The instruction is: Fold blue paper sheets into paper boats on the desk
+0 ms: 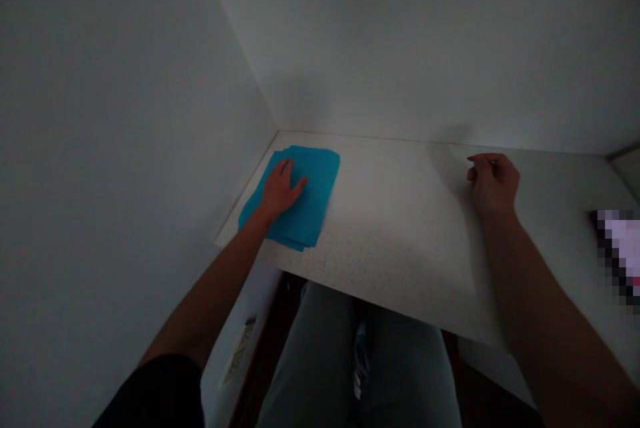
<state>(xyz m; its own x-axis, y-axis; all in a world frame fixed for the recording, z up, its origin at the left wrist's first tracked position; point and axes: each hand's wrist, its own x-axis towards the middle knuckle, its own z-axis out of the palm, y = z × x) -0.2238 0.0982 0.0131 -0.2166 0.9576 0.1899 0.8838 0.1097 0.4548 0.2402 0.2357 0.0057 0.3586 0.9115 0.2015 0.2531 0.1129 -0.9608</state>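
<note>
A stack of flat bright blue sheets [313, 198], cloth or paper I cannot tell, lies at the left end of the white table. Its edges are slightly uneven, with a few layers showing along the near side. My left hand [283, 189] rests on top of it, palm down, fingers stretched and thumb spread to the right. Well to the right, my right hand [495, 181] is above the table near the back wall. Its fingers are curled in a loose fist, and nothing shows in them.
The white speckled table [390, 215] meets a wall [400, 48] at the back and another wall [125, 115] on the left. At the far right lies a blurred-out dark-edged object with a pinkish face [623, 241]. My legs [360, 361] are below the front edge.
</note>
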